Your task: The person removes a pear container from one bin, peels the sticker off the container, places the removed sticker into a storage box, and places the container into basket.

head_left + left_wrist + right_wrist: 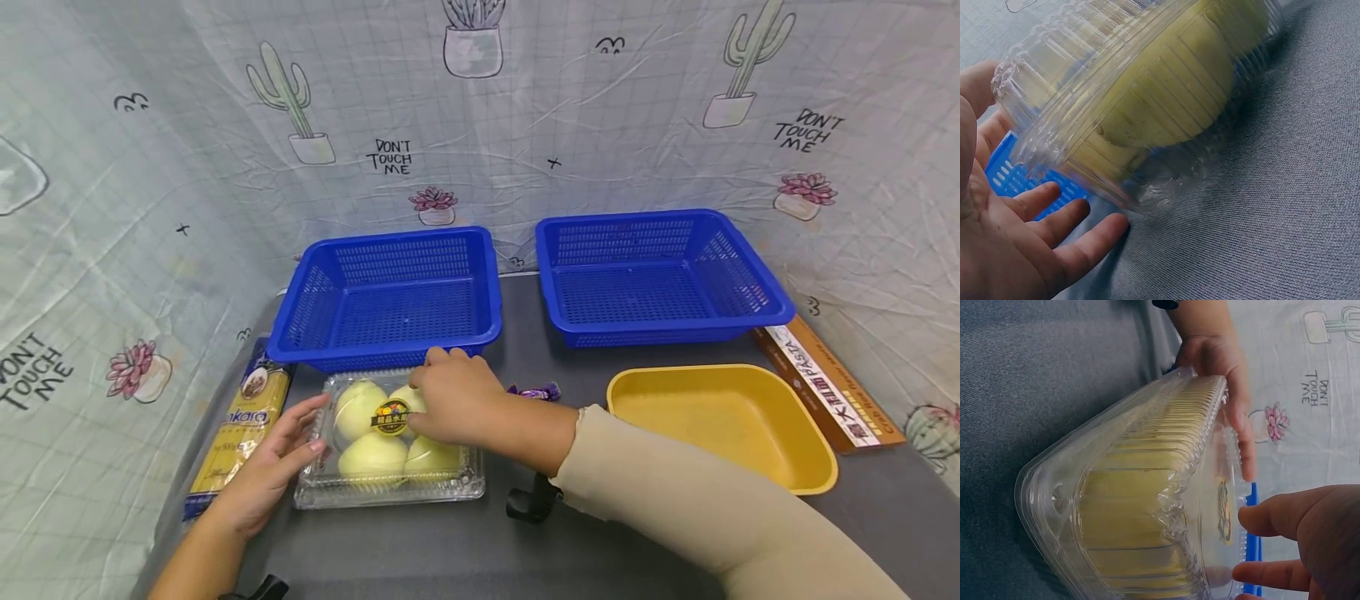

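Observation:
A clear plastic clamshell box [390, 493] holding several pale yellow fruits [371, 457] lies on the grey table, near its front left. A round label [391, 415] is stuck on its lid. My left hand [281, 454] is open, its straight fingers lying against the box's left side; in the left wrist view the palm [1029, 244] is spread beside the box [1147, 94]. My right hand [453, 400] rests over the lid's far right part. In the right wrist view its fingertips [1254, 519] sit at the lid of the box [1141, 506], not wrapped round it.
Two blue mesh baskets [390, 292] [660, 275] stand behind the box. A yellow tray [720, 421] is at the right, with a brown pasta box [825, 387] beyond it. A spaghetti packet [240, 425] lies left of the box and a purple sweet [536, 391] right of it.

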### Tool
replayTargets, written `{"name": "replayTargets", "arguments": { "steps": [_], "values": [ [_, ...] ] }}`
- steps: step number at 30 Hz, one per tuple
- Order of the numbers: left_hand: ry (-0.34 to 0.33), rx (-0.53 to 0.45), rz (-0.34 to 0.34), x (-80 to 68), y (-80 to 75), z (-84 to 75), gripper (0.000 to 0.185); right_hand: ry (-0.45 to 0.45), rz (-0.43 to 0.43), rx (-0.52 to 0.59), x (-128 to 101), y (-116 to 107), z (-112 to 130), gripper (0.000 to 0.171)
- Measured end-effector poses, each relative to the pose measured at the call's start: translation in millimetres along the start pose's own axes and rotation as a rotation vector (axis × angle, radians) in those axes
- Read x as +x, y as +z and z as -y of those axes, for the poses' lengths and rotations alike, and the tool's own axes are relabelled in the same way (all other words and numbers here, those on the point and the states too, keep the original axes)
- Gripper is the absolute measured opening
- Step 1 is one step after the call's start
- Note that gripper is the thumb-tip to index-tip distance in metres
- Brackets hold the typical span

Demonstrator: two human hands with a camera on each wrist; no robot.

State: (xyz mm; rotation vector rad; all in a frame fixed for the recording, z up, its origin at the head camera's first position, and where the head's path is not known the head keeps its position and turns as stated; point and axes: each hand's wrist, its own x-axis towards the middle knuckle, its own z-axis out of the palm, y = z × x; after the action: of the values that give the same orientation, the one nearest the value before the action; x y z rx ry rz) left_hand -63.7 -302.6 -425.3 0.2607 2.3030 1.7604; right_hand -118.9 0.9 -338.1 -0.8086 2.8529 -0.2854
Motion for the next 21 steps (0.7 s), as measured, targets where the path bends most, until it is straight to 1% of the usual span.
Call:
{"name": "replayTargets", "arguments": {
  "steps": [6,9,14,18,21],
  "values": [
    [-0.004,0.001,0.003,1.3,-0.5,1.5,0.058,-0.011,0.013,-0.011,4,0,2,0.037],
    [0.008,0.002,0.004,1.3,-0.9,1.3,0.058,-0.016,0.021,-0.015,8,0,4,0.035],
    [0.033,-0.002,0.006,0.0,-0.3,3.6,0.058,-0.018,0.037,0.013,11,1,9,0.028],
    [0.056,-0.011,0.005,0.7,0.1,4.9,0.057,-0.014,0.03,0.025,11,1,11,0.024],
    [0.057,-0.009,0.005,1.6,0.1,4.1,0.057,-0.015,0.02,0.036,12,2,11,0.023]
  ]
}}
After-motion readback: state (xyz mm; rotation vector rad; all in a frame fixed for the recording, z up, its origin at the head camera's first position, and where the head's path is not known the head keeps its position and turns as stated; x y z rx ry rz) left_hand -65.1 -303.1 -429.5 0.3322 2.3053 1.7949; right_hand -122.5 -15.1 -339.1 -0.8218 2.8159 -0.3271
